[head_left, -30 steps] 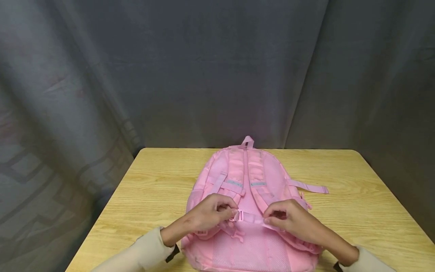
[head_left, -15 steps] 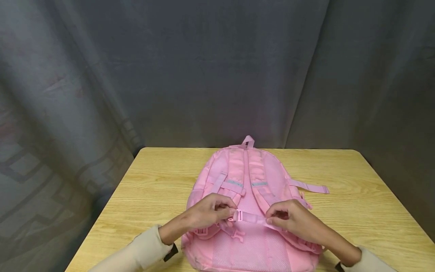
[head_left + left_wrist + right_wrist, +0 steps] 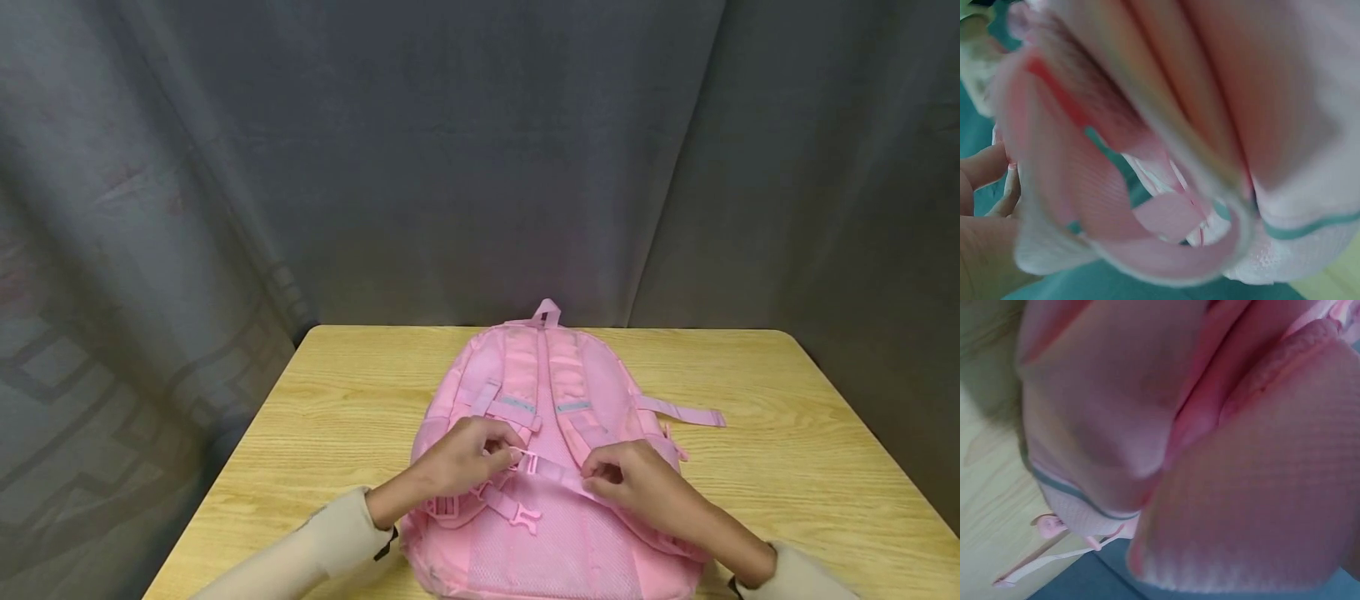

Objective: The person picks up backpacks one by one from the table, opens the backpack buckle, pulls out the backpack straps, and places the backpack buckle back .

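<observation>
A pink backpack [image 3: 555,558] lies on the table with its shoulder straps facing up. My left hand [image 3: 468,457] pinches the end of a pale pink chest strap by its plastic buckle [image 3: 531,463], over the mesh back panel. To the right, my right hand [image 3: 637,479] pinches the same webbing strap [image 3: 557,472], which runs between both hands. A pronged buckle half [image 3: 527,520] dangles on a short strap below my left hand. The left wrist view shows fingers [image 3: 988,167] beside blurred pink padding. Pink fabric [image 3: 1247,500] fills most of the right wrist view.
The wooden table [image 3: 345,375] extends around the backpack. A loose webbing strap [image 3: 682,412] sticks out to the right, and a carry loop [image 3: 548,312] stands at the top. Grey curtains [image 3: 480,167] hang behind and at the sides.
My left hand has risen slightly with the buckle, tilting the strap up at its left end. The pronged buckle half below it shows more fully now. My right hand has barely moved.
</observation>
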Available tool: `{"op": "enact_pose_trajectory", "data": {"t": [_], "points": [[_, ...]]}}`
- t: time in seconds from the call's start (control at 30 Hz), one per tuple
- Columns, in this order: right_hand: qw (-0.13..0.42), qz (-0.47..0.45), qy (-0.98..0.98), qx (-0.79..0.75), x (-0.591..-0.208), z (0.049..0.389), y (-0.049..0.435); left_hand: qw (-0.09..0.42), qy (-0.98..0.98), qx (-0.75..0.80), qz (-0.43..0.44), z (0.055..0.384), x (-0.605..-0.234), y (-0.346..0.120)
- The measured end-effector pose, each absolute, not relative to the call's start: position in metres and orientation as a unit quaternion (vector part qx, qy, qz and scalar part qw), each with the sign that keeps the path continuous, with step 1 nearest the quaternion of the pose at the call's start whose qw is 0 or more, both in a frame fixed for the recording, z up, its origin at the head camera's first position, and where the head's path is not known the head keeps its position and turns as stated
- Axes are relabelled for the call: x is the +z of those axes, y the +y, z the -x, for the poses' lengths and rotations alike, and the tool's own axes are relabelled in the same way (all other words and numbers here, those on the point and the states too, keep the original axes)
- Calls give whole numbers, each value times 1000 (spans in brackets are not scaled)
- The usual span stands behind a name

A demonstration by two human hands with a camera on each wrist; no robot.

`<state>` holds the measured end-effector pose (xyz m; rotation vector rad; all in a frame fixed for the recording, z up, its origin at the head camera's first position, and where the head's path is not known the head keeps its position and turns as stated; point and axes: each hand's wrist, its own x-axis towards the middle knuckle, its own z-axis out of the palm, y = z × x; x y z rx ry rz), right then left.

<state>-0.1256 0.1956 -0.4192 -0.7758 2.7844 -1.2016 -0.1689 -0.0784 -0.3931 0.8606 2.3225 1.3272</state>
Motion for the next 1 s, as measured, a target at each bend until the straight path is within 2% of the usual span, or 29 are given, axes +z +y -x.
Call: {"op": "enact_pose_trajectory", "data": {"t": [0.17, 0.47, 0.77, 1.0], "points": [[-14, 232, 914, -334, -420, 126, 186, 110, 851, 402, -320, 173, -401, -73], [-6, 223, 931, -291, -423, 129, 176, 69, 882, 297, -359, 175, -414, -67], [-62, 271, 929, -247, -427, 128, 172, 35, 896, 206, -391, 172, -421, -65], [-134, 302, 923, -199, -433, 128, 170, -9, 886, 105, -451, 167, -420, -64]]}}
